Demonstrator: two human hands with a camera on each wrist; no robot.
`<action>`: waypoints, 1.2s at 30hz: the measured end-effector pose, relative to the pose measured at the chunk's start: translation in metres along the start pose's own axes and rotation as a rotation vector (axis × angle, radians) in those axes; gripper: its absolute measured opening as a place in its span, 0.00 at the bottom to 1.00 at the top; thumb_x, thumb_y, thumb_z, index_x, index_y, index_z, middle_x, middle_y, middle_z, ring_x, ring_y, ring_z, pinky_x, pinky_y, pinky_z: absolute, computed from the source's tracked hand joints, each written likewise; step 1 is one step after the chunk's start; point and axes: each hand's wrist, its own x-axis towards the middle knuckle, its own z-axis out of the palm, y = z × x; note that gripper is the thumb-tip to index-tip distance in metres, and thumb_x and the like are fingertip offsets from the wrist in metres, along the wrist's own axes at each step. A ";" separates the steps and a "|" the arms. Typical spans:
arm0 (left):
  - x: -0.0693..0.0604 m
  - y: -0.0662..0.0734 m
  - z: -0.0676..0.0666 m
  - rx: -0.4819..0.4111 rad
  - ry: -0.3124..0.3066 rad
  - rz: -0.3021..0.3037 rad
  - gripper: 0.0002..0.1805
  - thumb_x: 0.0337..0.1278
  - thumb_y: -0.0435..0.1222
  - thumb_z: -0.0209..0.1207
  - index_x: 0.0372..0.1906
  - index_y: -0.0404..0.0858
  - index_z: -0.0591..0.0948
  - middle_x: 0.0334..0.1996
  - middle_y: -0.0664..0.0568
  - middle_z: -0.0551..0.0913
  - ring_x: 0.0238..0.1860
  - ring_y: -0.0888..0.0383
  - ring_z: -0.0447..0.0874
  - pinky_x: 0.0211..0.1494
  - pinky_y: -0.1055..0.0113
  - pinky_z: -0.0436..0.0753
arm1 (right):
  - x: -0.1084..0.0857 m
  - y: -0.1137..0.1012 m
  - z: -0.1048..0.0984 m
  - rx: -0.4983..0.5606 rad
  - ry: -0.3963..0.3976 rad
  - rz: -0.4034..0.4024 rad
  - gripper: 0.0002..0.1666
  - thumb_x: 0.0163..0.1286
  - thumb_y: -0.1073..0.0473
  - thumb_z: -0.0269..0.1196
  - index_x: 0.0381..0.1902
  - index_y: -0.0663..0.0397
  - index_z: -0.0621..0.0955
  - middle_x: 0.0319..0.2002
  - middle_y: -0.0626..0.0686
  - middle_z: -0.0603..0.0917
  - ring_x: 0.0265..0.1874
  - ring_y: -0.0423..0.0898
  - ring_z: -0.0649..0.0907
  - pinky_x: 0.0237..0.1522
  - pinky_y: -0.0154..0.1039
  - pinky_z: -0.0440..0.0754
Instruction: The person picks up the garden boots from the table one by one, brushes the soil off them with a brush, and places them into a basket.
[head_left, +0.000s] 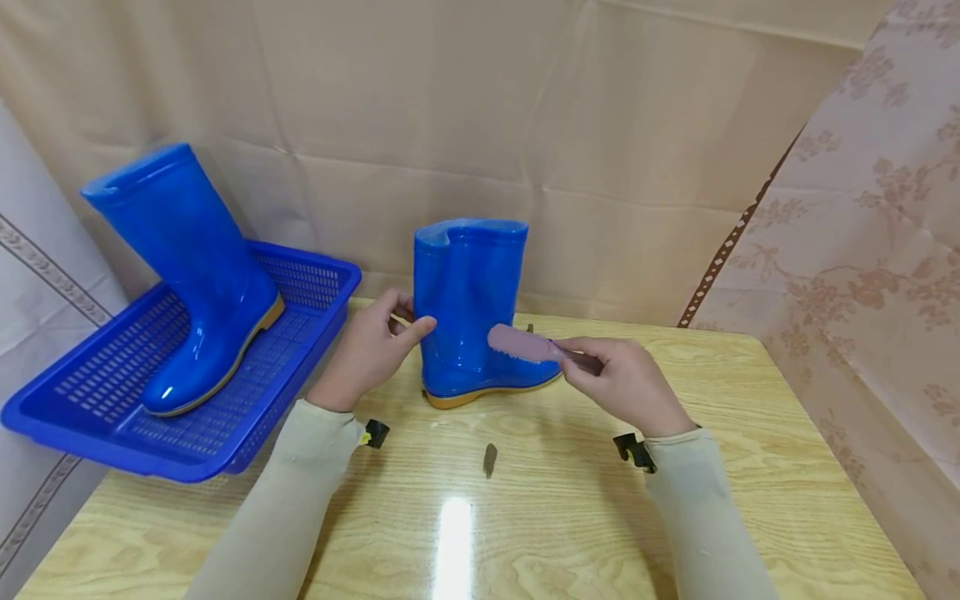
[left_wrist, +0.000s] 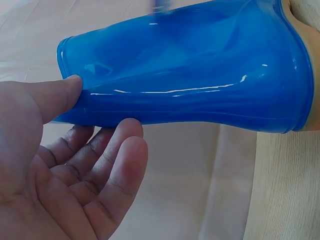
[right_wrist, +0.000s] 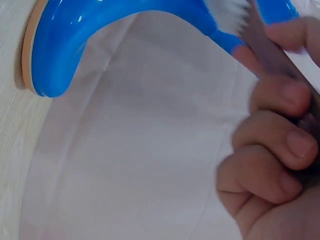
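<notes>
A wood-grain table (head_left: 772, 433) is shared by a blue plastic basket (head_left: 82, 439) and two rain boots.
In the basket, at left, a tilted boot (head_left: 202, 267) is held; an upright boot (head_left: 461, 308) is set mid-table, toe right. Its shaft is held between the thumb and fingers of the left hand (head_left: 371, 346). A mauve brush (head_left: 521, 344) is gripped in the right hand's (head_left: 622, 379) curled fingers, over the boot's foot; contact cannot be told. Nearer, a brown mark (head_left: 490, 461) is seen.

The brush (head_left: 517, 343) hides part of the tabletop boot (head_left: 467, 292); the brown scrap (head_left: 530, 328) behind and brown patch (head_left: 490, 460) in front are too small to identify.
</notes>
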 end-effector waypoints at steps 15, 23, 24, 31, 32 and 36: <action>0.001 0.000 0.000 -0.001 -0.002 0.011 0.21 0.74 0.52 0.59 0.57 0.41 0.75 0.46 0.49 0.82 0.43 0.51 0.81 0.39 0.58 0.81 | 0.002 0.003 0.003 0.101 0.315 0.076 0.09 0.76 0.55 0.64 0.38 0.55 0.80 0.19 0.48 0.71 0.16 0.43 0.69 0.17 0.35 0.64; 0.000 0.000 -0.001 -0.005 -0.009 0.002 0.22 0.74 0.51 0.59 0.58 0.40 0.75 0.47 0.47 0.81 0.48 0.50 0.81 0.45 0.56 0.83 | 0.005 0.007 0.009 0.097 0.122 0.206 0.25 0.83 0.39 0.49 0.41 0.57 0.68 0.22 0.52 0.67 0.17 0.48 0.67 0.19 0.40 0.65; 0.000 0.000 -0.001 -0.006 -0.010 0.002 0.22 0.74 0.51 0.59 0.58 0.40 0.75 0.48 0.47 0.81 0.48 0.49 0.81 0.46 0.56 0.83 | 0.005 0.007 0.010 0.090 0.125 0.208 0.25 0.83 0.39 0.49 0.40 0.56 0.68 0.22 0.52 0.67 0.17 0.48 0.67 0.19 0.40 0.64; 0.000 -0.001 -0.002 -0.029 -0.033 0.021 0.22 0.73 0.49 0.62 0.61 0.41 0.74 0.49 0.48 0.82 0.50 0.49 0.82 0.46 0.55 0.84 | 0.004 0.007 0.011 0.062 0.103 0.219 0.27 0.84 0.37 0.46 0.39 0.55 0.67 0.23 0.52 0.67 0.17 0.48 0.67 0.20 0.40 0.64; 0.000 -0.002 -0.003 -0.034 -0.039 0.026 0.23 0.72 0.49 0.62 0.61 0.41 0.74 0.50 0.48 0.82 0.50 0.49 0.82 0.47 0.54 0.84 | 0.004 0.007 0.011 0.055 0.098 0.213 0.26 0.84 0.38 0.45 0.39 0.55 0.67 0.23 0.52 0.67 0.17 0.48 0.67 0.20 0.41 0.64; 0.001 -0.006 -0.005 -0.044 -0.059 0.049 0.24 0.70 0.48 0.63 0.63 0.42 0.74 0.51 0.49 0.82 0.51 0.50 0.82 0.47 0.53 0.85 | 0.004 0.007 0.012 0.033 0.099 0.188 0.23 0.86 0.42 0.41 0.40 0.55 0.67 0.23 0.52 0.66 0.17 0.48 0.67 0.21 0.41 0.63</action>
